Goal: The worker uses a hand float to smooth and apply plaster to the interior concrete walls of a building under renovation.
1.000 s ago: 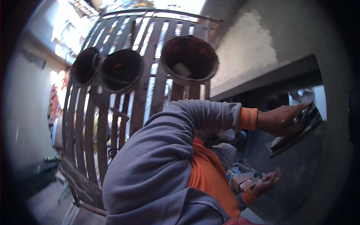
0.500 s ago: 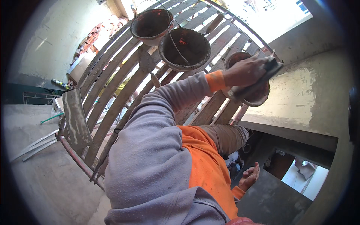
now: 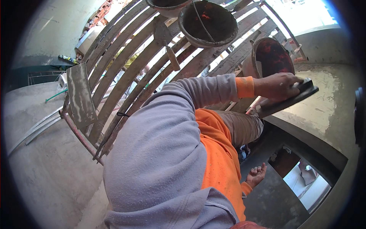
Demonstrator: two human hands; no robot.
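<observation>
Fingers (image 3: 292,81): on my left hand (image 3: 280,86), curled tight around the handle of the dark float (image 3: 288,100).
Wall (image 3: 331,103): grey plaster, float pressed flat near its lower edge.
Progress: I judge it part done. The coat is on, but looks patchy and uneven beyond the float.
Buckets (image 3: 207,23): on the slatted platform (image 3: 126,76), smeared inside.
Right hand (image 3: 256,174): spread open, empty, low by my hip.

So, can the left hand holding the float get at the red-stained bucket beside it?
Probably yes: the left hand, closed on the float, is right at the rim of the bucket, with nothing between them, though it is already full.
</observation>
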